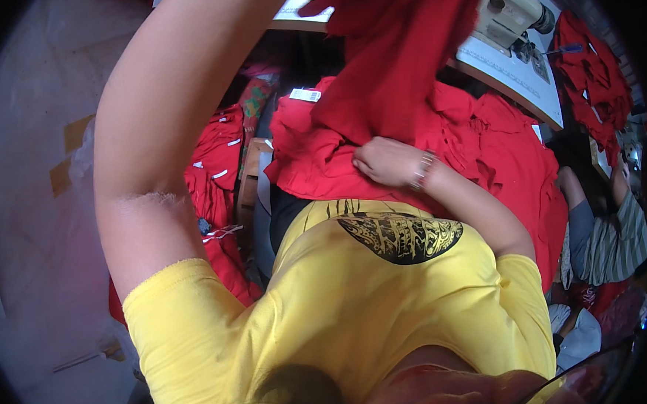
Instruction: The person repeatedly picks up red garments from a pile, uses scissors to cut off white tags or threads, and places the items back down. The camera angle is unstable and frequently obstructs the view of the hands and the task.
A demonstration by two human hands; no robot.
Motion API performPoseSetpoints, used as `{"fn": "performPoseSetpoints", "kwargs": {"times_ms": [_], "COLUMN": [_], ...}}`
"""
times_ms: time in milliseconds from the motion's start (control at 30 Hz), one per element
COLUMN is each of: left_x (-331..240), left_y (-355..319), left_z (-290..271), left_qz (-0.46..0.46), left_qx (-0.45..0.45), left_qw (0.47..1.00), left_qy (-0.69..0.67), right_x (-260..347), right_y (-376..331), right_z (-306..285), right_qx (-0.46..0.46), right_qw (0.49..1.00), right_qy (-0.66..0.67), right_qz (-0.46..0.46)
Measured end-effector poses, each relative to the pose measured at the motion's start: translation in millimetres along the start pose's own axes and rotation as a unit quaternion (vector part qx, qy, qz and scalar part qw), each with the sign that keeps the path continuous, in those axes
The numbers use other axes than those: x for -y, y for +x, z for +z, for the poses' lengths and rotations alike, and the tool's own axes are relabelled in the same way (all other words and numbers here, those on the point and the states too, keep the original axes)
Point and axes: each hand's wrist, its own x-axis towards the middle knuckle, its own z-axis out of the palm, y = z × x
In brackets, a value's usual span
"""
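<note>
- Red garment (396,57) hangs lengthwise — long axis running from the raised left arm down to the right hand (386,161).
- Left hand is out of view above the cloth; grip cannot be told.
- Right hand lies nearer the body, fingers pressed on the red pile (483,140) in the lap, at the garment's lower end.
- Tabletop (508,72) lies beyond both hands.

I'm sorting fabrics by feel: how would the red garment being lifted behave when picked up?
Likely floppy: the red garment hangs in loose folds from above. Probably light, as it drapes softly. The right hand presses its lower part against the red pile.
</note>
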Motion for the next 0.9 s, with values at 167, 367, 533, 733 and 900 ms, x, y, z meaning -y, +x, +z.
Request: {"fn": "performPoseSetpoints", "kwargs": {"times_ms": [167,367,533,733,900], "left_x": [-32.3,-57.8,-26.3,20.3,13.3], "left_y": [-12.2,-28.7,-34.1,-29.6,-38.2], "left_z": [30.0,50.1,11.6,-51.0,-63.7], "left_qz": [0.007,0.028,0.023,0.080,0.018], "left_qx": [0.047,0.079,0.047,-0.012,-0.015], "left_qw": [0.991,0.973,0.992,0.994,1.000], "left_qy": [0.121,0.215,0.114,0.072,0.008], "right_x": [17.8,42.9,-11.0,-135.7,-210.2], "right_y": [71.2,45.1,-81.0,-86.0,-30.7], "right_z": [26.9,28.8,-66.4,-57.8,-40.6], "right_qx": [-0.185,0.030,0.089,-0.371,-0.206], "right_qw": [0.982,0.959,0.879,0.921,0.844], "right_qy": [0.022,0.040,0.367,0.117,0.495], "right_qz": [-0.031,-0.278,-0.292,0.014,0.029]}}
